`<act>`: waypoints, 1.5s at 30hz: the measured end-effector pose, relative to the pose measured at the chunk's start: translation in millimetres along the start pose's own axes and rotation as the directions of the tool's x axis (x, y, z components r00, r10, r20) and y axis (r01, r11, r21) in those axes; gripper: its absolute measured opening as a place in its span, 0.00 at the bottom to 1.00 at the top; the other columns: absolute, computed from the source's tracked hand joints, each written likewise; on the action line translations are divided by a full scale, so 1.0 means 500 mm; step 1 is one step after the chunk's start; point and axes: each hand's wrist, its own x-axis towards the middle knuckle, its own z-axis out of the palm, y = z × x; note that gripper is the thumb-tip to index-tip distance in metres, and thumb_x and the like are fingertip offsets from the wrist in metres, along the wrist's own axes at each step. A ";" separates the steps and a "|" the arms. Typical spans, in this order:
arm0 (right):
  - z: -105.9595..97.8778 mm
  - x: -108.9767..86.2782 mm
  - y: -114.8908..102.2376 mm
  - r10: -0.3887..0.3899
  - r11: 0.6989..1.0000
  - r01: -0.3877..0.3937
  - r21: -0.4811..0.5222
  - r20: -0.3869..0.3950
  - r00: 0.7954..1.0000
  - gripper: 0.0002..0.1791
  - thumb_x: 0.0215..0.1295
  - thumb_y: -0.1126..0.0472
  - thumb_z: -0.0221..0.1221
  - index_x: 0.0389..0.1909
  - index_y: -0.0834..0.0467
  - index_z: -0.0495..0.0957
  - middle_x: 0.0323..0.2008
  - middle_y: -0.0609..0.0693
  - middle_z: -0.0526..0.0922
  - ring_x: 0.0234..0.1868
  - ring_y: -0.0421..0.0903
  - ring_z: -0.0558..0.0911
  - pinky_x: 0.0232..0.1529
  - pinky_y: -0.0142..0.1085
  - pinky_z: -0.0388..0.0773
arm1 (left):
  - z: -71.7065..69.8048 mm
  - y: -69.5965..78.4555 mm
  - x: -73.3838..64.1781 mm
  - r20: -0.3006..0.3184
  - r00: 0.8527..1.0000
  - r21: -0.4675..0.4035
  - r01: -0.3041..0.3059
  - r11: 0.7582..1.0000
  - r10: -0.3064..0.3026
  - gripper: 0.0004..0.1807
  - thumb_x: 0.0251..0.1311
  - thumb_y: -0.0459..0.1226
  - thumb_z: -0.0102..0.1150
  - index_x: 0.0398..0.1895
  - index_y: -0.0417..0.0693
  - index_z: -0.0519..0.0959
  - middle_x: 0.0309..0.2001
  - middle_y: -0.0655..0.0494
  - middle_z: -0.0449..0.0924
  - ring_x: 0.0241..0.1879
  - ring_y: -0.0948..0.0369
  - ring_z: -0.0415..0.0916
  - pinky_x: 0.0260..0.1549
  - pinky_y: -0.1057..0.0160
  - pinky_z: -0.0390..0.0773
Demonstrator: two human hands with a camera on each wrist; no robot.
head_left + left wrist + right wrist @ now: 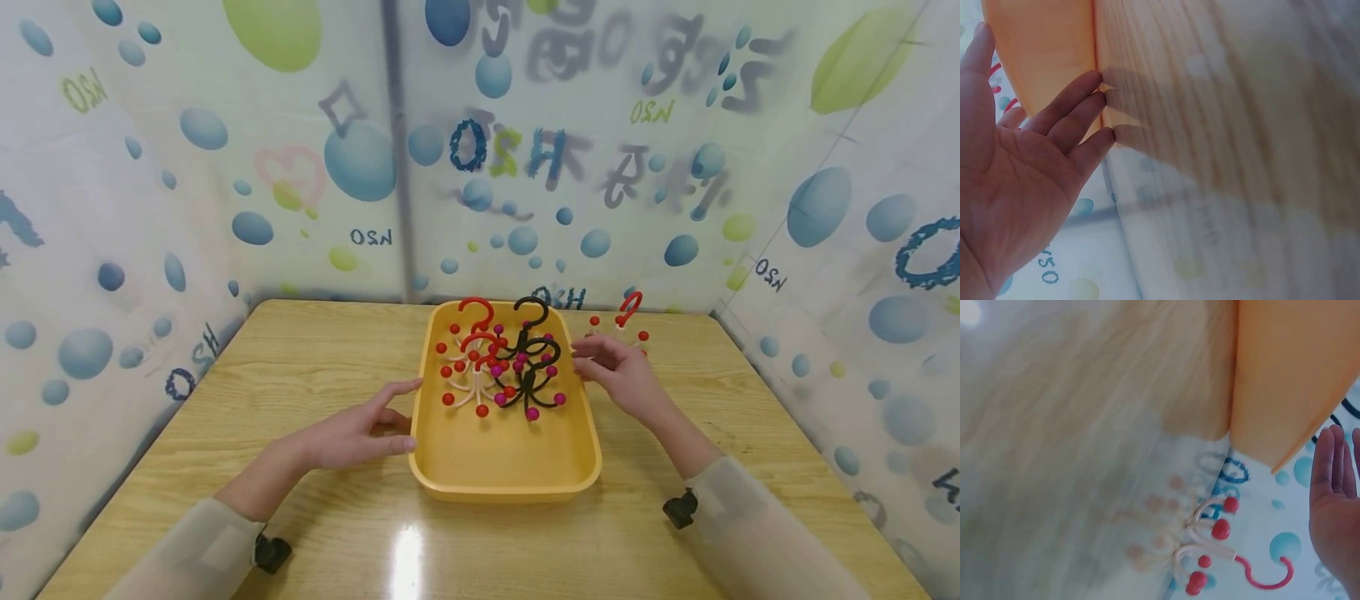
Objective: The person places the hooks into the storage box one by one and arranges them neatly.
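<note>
A yellow plastic tray [502,462] stands on the table. In its far half are two hanging hooks with pale arms, red balls and red hooks [477,382], and two black ones with magenta balls [529,383]. My left hand [352,433] is at the tray's left side, thumb and forefinger at the wall; in the left wrist view the other fingertips [1105,97] meet the table beside it. My right hand [618,375] is at the right rim, fingers extended. Behind it stands another pale hanging hook with red balls [1220,530], outside the tray.
The wooden table [322,358] reaches back to a pale curtain [300,250] printed with blue and green drops. Curtain panels also stand at the left and right. A light reflection [407,550] shines near the front of the table.
</note>
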 end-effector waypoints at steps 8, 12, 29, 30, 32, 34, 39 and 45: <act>-0.050 -0.033 0.033 0.035 0.999 -0.036 -0.021 -0.039 0.999 0.21 0.82 0.59 0.64 0.68 0.64 0.80 0.63 0.70 0.84 0.49 0.39 0.89 0.52 0.34 0.89 | 0.001 0.000 0.001 0.006 1.000 -0.014 -0.004 1.000 0.004 0.48 0.78 0.55 0.64 0.90 0.66 0.46 0.71 0.41 0.82 0.71 0.44 0.81 0.71 0.35 0.75; -0.079 -0.043 0.052 0.034 0.999 -0.036 -0.035 -0.054 0.998 0.21 0.83 0.59 0.63 0.68 0.66 0.79 0.62 0.70 0.85 0.46 0.34 0.88 0.49 0.30 0.88 | 0.002 0.000 0.001 0.005 1.000 -0.014 -0.002 1.000 0.002 0.48 0.78 0.55 0.64 0.90 0.66 0.46 0.71 0.41 0.82 0.71 0.44 0.81 0.71 0.34 0.75; -0.186 0.070 0.114 0.089 0.995 -0.097 -0.025 -0.233 0.968 0.30 0.86 0.52 0.58 0.79 0.62 0.70 0.67 0.65 0.79 0.44 0.26 0.85 0.47 0.24 0.86 | -0.002 0.002 -0.002 -0.001 1.000 -0.004 0.010 1.000 -0.010 0.49 0.78 0.55 0.64 0.90 0.67 0.46 0.71 0.42 0.82 0.71 0.44 0.80 0.71 0.34 0.75; -0.189 0.079 0.116 0.092 0.995 -0.097 -0.009 -0.240 0.966 0.30 0.86 0.52 0.58 0.81 0.61 0.69 0.70 0.66 0.77 0.45 0.26 0.85 0.47 0.24 0.86 | -0.002 0.003 -0.002 0.000 1.000 -0.005 0.007 1.000 -0.007 0.49 0.78 0.55 0.64 0.90 0.66 0.46 0.71 0.42 0.82 0.71 0.44 0.80 0.71 0.34 0.75; -0.191 0.094 0.118 0.090 0.996 -0.088 0.020 -0.250 0.964 0.32 0.85 0.52 0.59 0.82 0.58 0.68 0.75 0.66 0.73 0.46 0.27 0.85 0.49 0.25 0.86 | -0.002 0.002 -0.001 0.001 1.000 -0.002 0.003 1.000 -0.003 0.49 0.78 0.55 0.64 0.90 0.67 0.46 0.71 0.42 0.82 0.71 0.44 0.80 0.71 0.34 0.75; -0.191 0.108 0.117 0.089 0.996 -0.087 0.018 -0.251 0.964 0.33 0.85 0.49 0.59 0.84 0.54 0.67 0.79 0.65 0.69 0.49 0.29 0.84 0.50 0.26 0.86 | -0.002 0.001 -0.001 0.000 1.000 -0.003 -0.006 1.000 0.006 0.49 0.78 0.55 0.64 0.90 0.66 0.46 0.71 0.42 0.83 0.71 0.44 0.81 0.71 0.34 0.76; -0.188 0.130 0.117 0.096 0.994 -0.103 -0.025 -0.212 0.973 0.35 0.85 0.48 0.59 0.87 0.50 0.62 0.85 0.64 0.63 0.51 0.32 0.81 0.49 0.29 0.88 | -0.001 -0.003 0.001 -0.003 1.000 -0.001 -0.017 1.000 0.017 0.48 0.79 0.55 0.64 0.90 0.66 0.45 0.70 0.43 0.83 0.70 0.45 0.81 0.70 0.35 0.76; -0.182 0.132 0.130 0.117 0.993 -0.120 -0.004 -0.199 0.973 0.35 0.86 0.53 0.58 0.87 0.51 0.61 0.83 0.65 0.66 0.49 0.31 0.81 0.47 0.28 0.88 | 0.000 -0.004 0.003 0.006 1.000 -0.014 -0.026 1.000 0.026 0.49 0.79 0.54 0.64 0.91 0.64 0.46 0.70 0.42 0.83 0.71 0.45 0.81 0.69 0.37 0.77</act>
